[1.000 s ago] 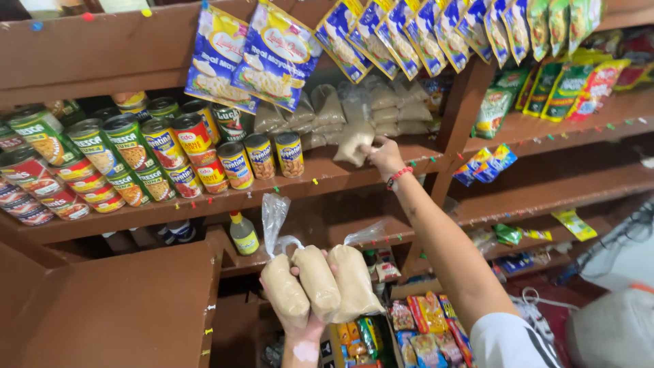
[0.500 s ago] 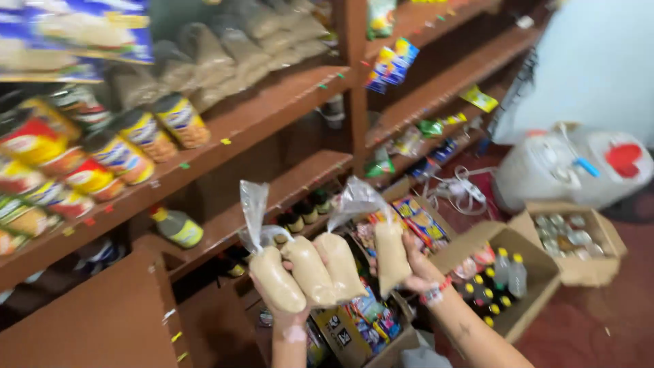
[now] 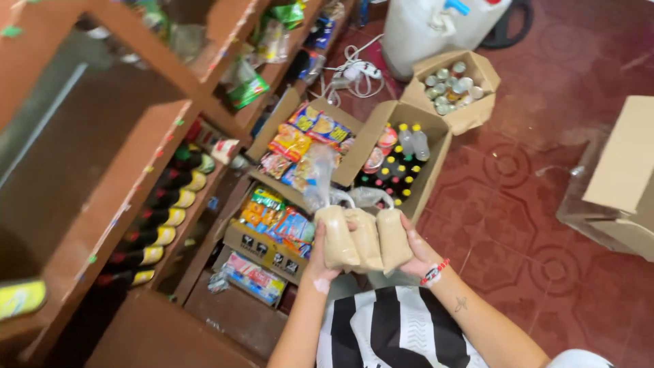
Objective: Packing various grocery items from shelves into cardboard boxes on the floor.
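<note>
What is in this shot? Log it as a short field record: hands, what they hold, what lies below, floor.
left hand: grips the clear plastic bags of beige powder from the left side
right hand: presses the rightmost bag, red bead bracelet at the wrist
bags: three, upright, side by side, knotted tops
below: open cardboard box of colourful snack packets; open cardboard box of dark capped bottles
further off: small cardboard box of round tins
left side: brown wooden shelves with a row of bottles
floor: red patterned tiles

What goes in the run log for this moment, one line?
left hand: holds tan bags | right hand: holds tan bag | below: open box of bottles
</note>
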